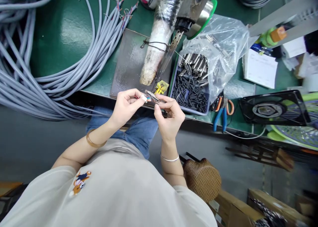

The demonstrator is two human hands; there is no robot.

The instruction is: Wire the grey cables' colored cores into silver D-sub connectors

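My left hand (pixel 129 105) pinches the stripped end of a grey cable, its thin coloured wires (pixel 148 99) showing at the fingertips. Between thumb and fingers my right hand (pixel 170 113) grips a metal multi-pin connector (pixel 152 95), tilted, with its row of pins beside the wires. Both hands are close together at the table's front edge. Just beyond them lies a small yellow piece (pixel 162 87) on a dark board (pixel 129 68). Over the board reach a soldering iron (pixel 171 51) and a pale wrapped tube (pixel 154 55).
Bundled grey cables (pixel 81 74) cover the left. A bin (pixel 196 109) of black sleeves (pixel 190 93) and metal connectors (pixel 195 65) stands right of the board, under a clear plastic bag (pixel 226 38). Further right are pliers (pixel 220 118) and a black fan (pixel 273 108). A woven stool (pixel 202 179) stands below.
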